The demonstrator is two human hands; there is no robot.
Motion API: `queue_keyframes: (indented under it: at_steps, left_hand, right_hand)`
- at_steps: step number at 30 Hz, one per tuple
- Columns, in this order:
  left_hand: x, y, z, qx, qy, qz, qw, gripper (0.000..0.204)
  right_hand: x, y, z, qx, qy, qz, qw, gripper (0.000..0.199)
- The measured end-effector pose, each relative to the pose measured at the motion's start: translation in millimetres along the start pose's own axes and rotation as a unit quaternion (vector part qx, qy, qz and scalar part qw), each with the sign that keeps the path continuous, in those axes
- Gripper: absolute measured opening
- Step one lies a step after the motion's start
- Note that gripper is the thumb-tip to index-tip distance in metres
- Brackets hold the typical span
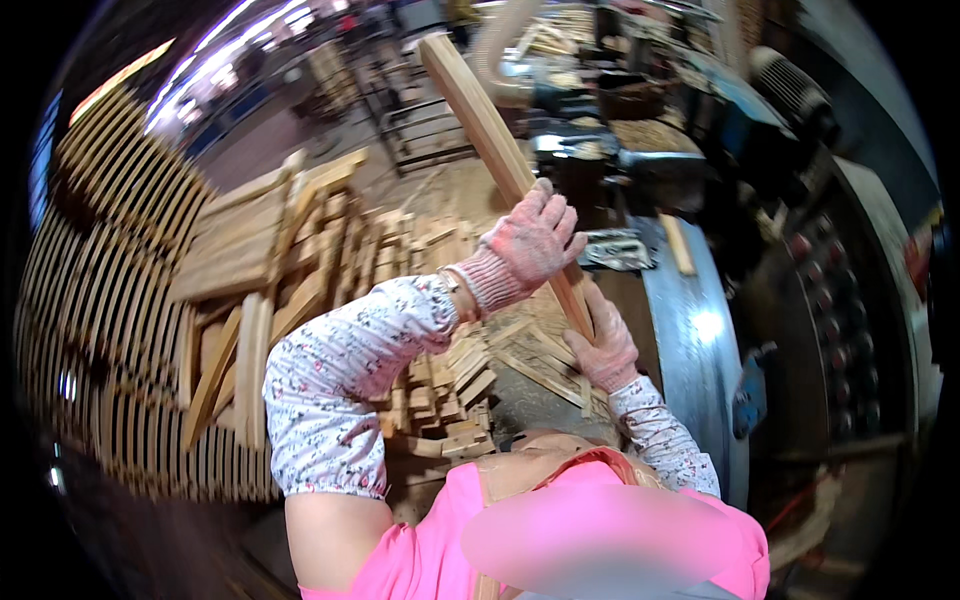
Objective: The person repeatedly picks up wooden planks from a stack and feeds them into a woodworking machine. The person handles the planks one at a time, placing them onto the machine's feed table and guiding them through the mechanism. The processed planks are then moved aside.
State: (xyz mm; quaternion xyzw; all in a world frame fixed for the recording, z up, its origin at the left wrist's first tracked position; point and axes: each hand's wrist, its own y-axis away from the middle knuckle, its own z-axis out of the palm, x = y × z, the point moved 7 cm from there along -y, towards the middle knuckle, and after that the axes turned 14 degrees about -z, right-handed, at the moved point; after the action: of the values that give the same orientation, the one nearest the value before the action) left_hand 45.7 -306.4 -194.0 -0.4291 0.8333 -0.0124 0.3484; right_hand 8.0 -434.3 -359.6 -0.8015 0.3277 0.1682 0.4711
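Observation:
A long wooden plank point(482, 122) slants up and away from me, its far end raised toward the top of the view. Across its middle lies my left hand point(525, 242), in a pinkish knit glove, gripping it from above with the fingertips over the far side; the thumb is hidden. My right hand point(606, 345), gloved the same way, is closed around the near end. Floral sleeve covers are on both forearms. Just right of the plank is a smooth metal machine table point(690, 330) with a short wood strip point(677, 245) on it.
Stacked slats point(100, 300) rise on the left, with leaning boards point(240, 235) in front. Cut wood pieces point(440, 390) are piled below my left arm. A machine with sawdust on it point(655, 135) and a hose point(495, 55) stand ahead. A dark panel with red knobs point(825, 300) is at right.

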Motion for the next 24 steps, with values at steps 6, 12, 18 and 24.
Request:
queue_keyframes:
  at_steps: [6,12,18,24]
  left_hand:
    - [-39.8,11.8,17.0,-0.133,0.029,-0.052,0.989,0.054]
    - [-139.3,69.9,3.2,-0.206,-0.013,-0.22,0.953,0.071]
    - [-211.1,95.5,-31.0,-0.079,0.003,-0.265,0.961,0.062]
    - [-324.9,220.9,-45.1,-0.331,-0.121,-0.504,0.789,0.051]
  right_hand:
    - [23.1,222.7,-132.9,0.015,0.26,0.201,0.944,0.07]
    - [63.8,285.9,-171.5,-0.068,0.487,0.253,0.833,0.058]
    - [234.2,124.8,-135.1,0.014,0.546,0.196,0.815,0.055]
    - [237.2,119.1,-121.2,0.006,0.403,0.29,0.868,0.057]
